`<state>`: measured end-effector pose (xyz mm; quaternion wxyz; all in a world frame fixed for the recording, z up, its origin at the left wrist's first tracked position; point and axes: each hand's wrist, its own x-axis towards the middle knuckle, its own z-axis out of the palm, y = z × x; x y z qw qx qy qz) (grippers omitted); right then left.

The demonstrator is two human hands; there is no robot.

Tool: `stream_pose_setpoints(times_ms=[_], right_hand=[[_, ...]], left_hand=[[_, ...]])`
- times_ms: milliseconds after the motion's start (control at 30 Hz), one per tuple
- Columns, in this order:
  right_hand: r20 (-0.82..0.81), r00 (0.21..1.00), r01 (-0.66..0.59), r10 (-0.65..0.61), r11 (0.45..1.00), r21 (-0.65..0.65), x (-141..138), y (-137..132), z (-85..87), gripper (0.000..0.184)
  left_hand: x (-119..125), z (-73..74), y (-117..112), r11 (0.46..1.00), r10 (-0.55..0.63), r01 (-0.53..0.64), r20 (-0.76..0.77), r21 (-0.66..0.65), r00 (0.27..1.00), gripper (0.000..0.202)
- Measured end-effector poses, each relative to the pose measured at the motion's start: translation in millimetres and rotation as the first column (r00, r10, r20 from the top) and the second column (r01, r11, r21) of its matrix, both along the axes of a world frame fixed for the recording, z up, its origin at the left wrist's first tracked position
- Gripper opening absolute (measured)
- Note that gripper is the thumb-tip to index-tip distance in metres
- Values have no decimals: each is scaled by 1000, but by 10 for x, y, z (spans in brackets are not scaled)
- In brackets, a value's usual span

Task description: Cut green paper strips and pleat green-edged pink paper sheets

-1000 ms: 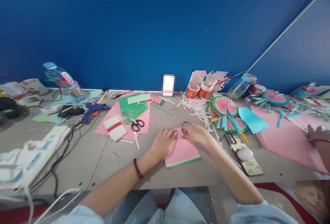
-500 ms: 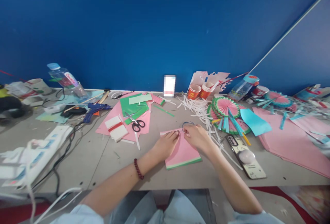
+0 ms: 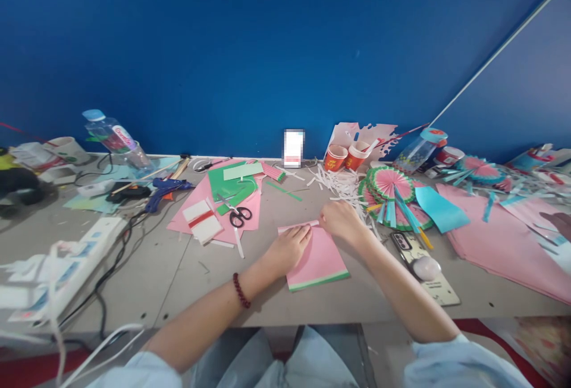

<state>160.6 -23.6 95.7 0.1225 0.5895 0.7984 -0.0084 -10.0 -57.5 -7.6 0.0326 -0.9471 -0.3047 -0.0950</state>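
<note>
A: Both hands are on the pink sheet (image 3: 322,259), mid-bench (image 3: 187,269), right in front of the person.

B: The left hand (image 3: 288,248) lies flat, fingers stretched out straight, pinning the sheet's far left corner.

A: And the right hand (image 3: 341,221) sits at the far right corner. Its fingers are curled shut and, as far as I can see, pinching the narrow lip (image 3: 307,224) along the far edge.

B: That lip runs left to right, from the right hand across to the left fingertips (image 3: 306,231). The sheet's long axis runs back toward the person, with a green band (image 3: 317,281) on the near edge.

A: So the right hand grips the edge and the left hand only presses.

B: The scissors (image 3: 239,216) lie off to the left and the phone (image 3: 423,266) to the right, both apart from the sheet.
</note>
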Motion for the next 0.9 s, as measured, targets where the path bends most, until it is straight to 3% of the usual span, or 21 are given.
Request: stream_pose_setpoints(times_ms=[300,667,900], right_hand=[[19,1000,17,-17,1000,-23,27,58,-47,26],[65,998,6,-9,999,50,45,1,-276,24],[78,997,23,-27,998,58,17,-38,-301,23]], left_hand=[[4,6,11,1000,-2,2,-34,1,999,48],[6,-4,13,999,33,-33,11,-31,999,46],[10,-18,5,998,42,-41,17,-52,999,47]])
